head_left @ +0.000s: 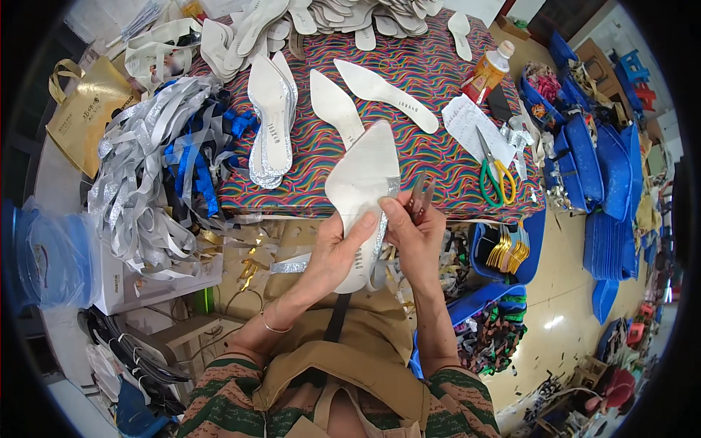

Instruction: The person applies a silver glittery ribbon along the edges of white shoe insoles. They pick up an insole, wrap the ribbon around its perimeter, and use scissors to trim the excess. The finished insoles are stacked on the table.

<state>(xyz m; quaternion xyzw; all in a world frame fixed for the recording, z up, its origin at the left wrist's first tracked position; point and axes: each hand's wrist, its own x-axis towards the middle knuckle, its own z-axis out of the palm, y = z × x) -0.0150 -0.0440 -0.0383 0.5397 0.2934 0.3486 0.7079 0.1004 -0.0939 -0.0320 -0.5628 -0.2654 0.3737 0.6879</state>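
A white pointed shoe insole (pixel 363 168) is held upright in front of me, its toe pointing away. My left hand (pixel 334 252) grips it from the left, thumb flat across the middle. My right hand (pixel 415 232) pinches its right edge, where a silver glitter strip (pixel 393 190) runs along the border. Tucked in the same hand is a dark, two-pronged tool (pixel 421 201) whose kind I cannot make out. Two plain insoles (pixel 387 95) lie beyond on the patterned cloth. To their left is a stack of insoles (pixel 272 135) with glittering edges.
Silver ribbon strips (pixel 157 168) hang in a heap at the left. On the table's right lie scissors (pixel 498 175) with green and yellow handles, a paper sheet (pixel 475 124) and a drink bottle (pixel 491 69). More insoles (pixel 350 18) pile up behind. Blue bins (pixel 584 160) stand at right.
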